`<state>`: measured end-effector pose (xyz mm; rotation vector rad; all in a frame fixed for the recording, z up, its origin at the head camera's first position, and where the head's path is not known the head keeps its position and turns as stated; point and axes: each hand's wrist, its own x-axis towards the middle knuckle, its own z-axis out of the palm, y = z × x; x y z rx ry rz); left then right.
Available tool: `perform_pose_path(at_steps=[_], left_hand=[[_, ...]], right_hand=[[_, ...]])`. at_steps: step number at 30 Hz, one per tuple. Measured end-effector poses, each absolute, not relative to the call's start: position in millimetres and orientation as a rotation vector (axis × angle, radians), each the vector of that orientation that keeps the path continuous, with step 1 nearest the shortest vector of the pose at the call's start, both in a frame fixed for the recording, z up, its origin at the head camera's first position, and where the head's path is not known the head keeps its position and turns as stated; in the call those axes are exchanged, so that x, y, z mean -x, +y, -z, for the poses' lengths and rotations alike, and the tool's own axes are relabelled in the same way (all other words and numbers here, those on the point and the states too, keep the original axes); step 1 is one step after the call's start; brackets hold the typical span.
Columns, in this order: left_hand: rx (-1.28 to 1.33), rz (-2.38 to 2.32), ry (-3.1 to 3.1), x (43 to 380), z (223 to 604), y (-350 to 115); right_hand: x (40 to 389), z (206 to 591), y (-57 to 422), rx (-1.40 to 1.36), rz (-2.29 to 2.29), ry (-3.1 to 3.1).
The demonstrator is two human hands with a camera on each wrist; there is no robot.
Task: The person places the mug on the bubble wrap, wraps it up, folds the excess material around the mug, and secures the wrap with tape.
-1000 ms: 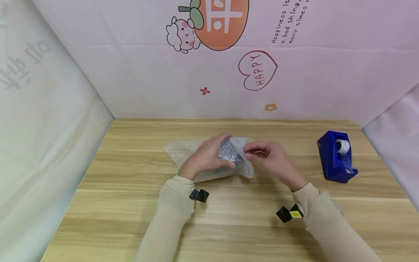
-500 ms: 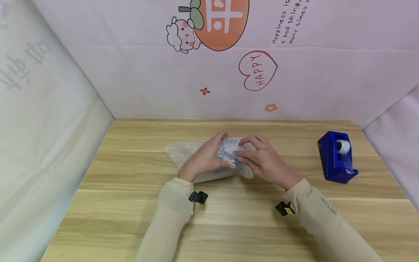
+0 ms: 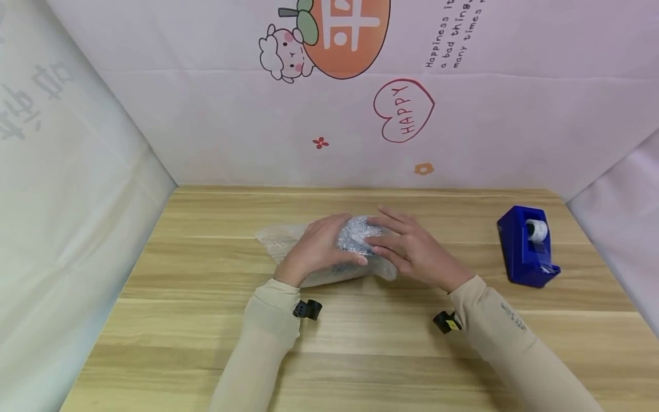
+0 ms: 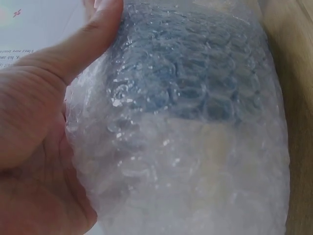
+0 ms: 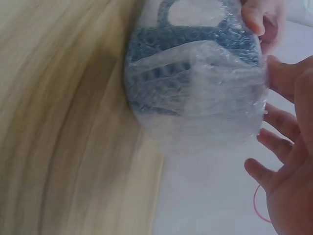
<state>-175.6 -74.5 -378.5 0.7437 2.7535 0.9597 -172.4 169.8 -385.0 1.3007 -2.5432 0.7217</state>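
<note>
A bubble-wrapped bundle (image 3: 354,233) lies near the middle of the table, with something blue and pale showing blurred through the wrap. My left hand (image 3: 320,247) grips it from the left, fingers over the far side and thumb along the near side. Bubble wrap (image 4: 195,147) fills most of the left wrist view beside the left thumb. At the bundle's right end, a flap of bubble wrap (image 5: 215,93) is folded over. The fingertips of my right hand (image 3: 412,249) press on that fold, its fingers fairly straight and spread in the right wrist view.
A blue tape dispenser (image 3: 527,246) with a roll of clear tape stands at the table's right side. Loose bubble wrap (image 3: 275,237) trails left from the bundle. A printed white curtain (image 3: 231,131) hangs behind the wooden table (image 3: 206,343).
The right hand has moved left, carrying the raised flap of bubble wrap over the bundle's end, and its fingers have spread out. The left hand has kept its hold.
</note>
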Motion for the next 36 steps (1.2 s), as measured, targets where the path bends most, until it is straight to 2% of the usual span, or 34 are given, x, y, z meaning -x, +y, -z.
perform_pose_path(at_steps=[11, 20, 26, 29, 36], left_hand=[[-0.749, -0.932, 2.78, 174.1, 378.4, -81.3], [-0.32, -0.799, 2.802, 171.5, 373.7, -107.8], [-0.186, -0.704, 2.786, 173.0, 375.8, -119.4], [-0.206, -0.756, 2.779, 173.9, 377.3, -122.2], [-0.478, -1.096, 2.573, 176.3, 376.7, -130.4]], right_hand=[[169.8, 388.9, 173.0, -1.277, -0.776, -2.617], [165.0, 392.0, 170.8, -1.256, -0.754, -2.582], [163.0, 392.2, 169.3, -1.245, -0.747, -2.573], [162.3, 392.1, 168.9, -1.24, -0.742, -2.574], [162.7, 392.2, 169.0, -1.227, -0.745, -2.587]])
